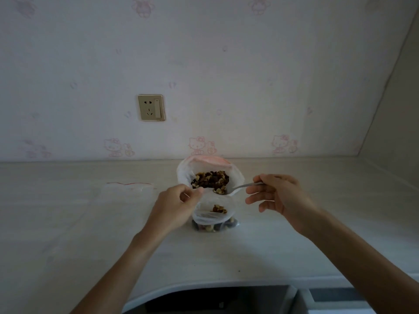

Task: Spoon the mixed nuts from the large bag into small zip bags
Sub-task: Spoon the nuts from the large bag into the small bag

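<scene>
A large white plastic bag (186, 171) stands open near the wall, full of mixed nuts (212, 179). In front of it a small clear zip bag (205, 217) stands open with a few nuts inside. My left hand (175, 206) pinches the small bag's rim at its left side. My right hand (275, 193) holds a metal spoon (243, 185) by the handle. Its bowl, loaded with nuts, lies at the large bag's front rim, just above the small bag's mouth.
An empty zip bag with a red strip (130, 185) lies flat on the pale countertop (68, 223) to the left. A wall socket (151, 107) sits above. The counter's curved front edge (204, 285) runs below my arms.
</scene>
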A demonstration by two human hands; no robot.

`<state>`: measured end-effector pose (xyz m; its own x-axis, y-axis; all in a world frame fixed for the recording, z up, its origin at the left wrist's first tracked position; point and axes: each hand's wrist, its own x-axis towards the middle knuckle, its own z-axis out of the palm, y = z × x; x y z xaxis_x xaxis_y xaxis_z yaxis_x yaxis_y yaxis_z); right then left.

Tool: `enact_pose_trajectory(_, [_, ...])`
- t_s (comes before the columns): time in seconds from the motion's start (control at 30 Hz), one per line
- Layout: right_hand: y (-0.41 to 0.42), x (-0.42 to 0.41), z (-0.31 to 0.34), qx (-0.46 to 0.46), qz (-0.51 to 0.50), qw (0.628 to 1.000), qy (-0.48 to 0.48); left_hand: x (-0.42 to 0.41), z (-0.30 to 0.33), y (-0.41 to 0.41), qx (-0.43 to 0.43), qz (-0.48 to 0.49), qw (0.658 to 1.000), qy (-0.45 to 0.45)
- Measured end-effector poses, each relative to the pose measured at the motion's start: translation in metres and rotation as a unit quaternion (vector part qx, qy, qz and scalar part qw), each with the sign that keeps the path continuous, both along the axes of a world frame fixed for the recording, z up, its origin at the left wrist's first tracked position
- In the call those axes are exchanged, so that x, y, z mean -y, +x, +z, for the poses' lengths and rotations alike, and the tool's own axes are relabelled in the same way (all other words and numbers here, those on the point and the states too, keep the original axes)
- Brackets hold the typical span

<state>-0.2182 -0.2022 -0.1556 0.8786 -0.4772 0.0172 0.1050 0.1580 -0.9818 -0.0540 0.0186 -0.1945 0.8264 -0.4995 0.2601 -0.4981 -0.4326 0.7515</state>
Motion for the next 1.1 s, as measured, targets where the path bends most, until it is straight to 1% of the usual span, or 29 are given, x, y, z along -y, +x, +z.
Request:
enact_pose_trajectory(0.07, [-0.005, -0.004, -0.005, -0.008, 0.013, 1.0, -0.024, -0.002, -0.003, -0.008, 0.007, -0.019, 1.0, 0.023])
enact_pose_trajectory(0.13, [-0.008, -0.01, -0.006, -0.006, 0.025, 0.997, -0.071, -0.002, -0.004, -0.013, 0.025, -0.03, 0.999, 0.018])
enact_pose_trajectory(0.2, [-0.01, -0.016, -0.006, 0.014, 0.034, 0.987, -0.159, -0.001, -0.002, -0.017, 0.024, -0.042, 0.999, 0.0])
enact_pose_trajectory(0.27, [-0.015, -0.021, -0.005, 0.036, 0.047, 0.963, -0.264, 0.001, 0.001, -0.018, -0.011, -0.048, 0.998, -0.025])
enact_pose_trajectory(0.33, [-0.022, -0.026, -0.001, 0.046, 0.051, 0.921, -0.383, 0.0, 0.004, -0.018, -0.062, -0.054, 0.995, -0.05])
enact_pose_trajectory(0.4, [-0.03, -0.029, 0.003, 0.059, 0.048, 0.849, -0.522, -0.002, 0.004, -0.017, -0.091, -0.059, 0.992, -0.064])
enact_pose_trajectory(0.43, [-0.032, -0.031, 0.006, 0.068, 0.048, 0.812, -0.577, -0.003, 0.004, -0.016, -0.098, -0.06, 0.991, -0.068])
enact_pose_trajectory(0.47, [-0.034, -0.032, 0.008, 0.075, 0.045, 0.785, -0.613, -0.004, 0.003, -0.015, -0.104, -0.058, 0.99, -0.071])
enact_pose_trajectory(0.5, [-0.034, -0.033, 0.008, 0.081, 0.041, 0.771, -0.63, -0.005, 0.001, -0.014, -0.11, -0.056, 0.99, -0.074])
enact_pose_trajectory(0.53, [-0.033, -0.034, 0.008, 0.086, 0.037, 0.771, -0.63, -0.005, -0.001, -0.012, -0.115, -0.053, 0.989, -0.077])
enact_pose_trajectory(0.57, [-0.031, -0.034, 0.007, 0.09, 0.034, 0.785, -0.612, -0.006, -0.003, -0.011, -0.118, -0.052, 0.988, -0.08])
enact_pose_trajectory(0.63, [-0.026, -0.034, 0.004, 0.089, 0.035, 0.842, -0.531, -0.007, -0.007, -0.008, -0.122, -0.048, 0.988, -0.078])
enact_pose_trajectory(0.7, [-0.02, -0.032, 0.003, 0.09, 0.023, 0.902, -0.421, -0.007, -0.009, -0.006, -0.115, -0.047, 0.99, -0.066])
enact_pose_trajectory(0.73, [-0.017, -0.031, 0.002, 0.094, 0.015, 0.924, -0.37, -0.007, -0.01, -0.005, -0.108, -0.044, 0.991, -0.06])
enact_pose_trajectory(0.8, [-0.011, -0.029, 0.002, 0.098, -0.008, 0.956, -0.278, -0.006, -0.01, -0.002, -0.091, -0.033, 0.994, -0.051])
enact_pose_trajectory(0.9, [0.0, -0.026, 0.002, 0.086, -0.037, 0.982, -0.165, -0.007, -0.008, 0.003, -0.085, -0.014, 0.995, -0.051])
enact_pose_trajectory(0.97, [0.009, -0.024, 0.0, 0.071, -0.052, 0.988, -0.126, -0.007, -0.007, 0.011, -0.092, 0.02, 0.994, -0.046])
enact_pose_trajectory(1.03, [0.02, -0.021, -0.002, 0.047, -0.07, 0.99, -0.113, -0.007, -0.005, 0.022, -0.096, 0.085, 0.992, -0.017])
enact_pose_trajectory(1.1, [0.033, -0.021, -0.002, 0.011, -0.086, 0.987, -0.134, -0.005, -0.002, 0.032, -0.1, 0.121, 0.988, 0.01])
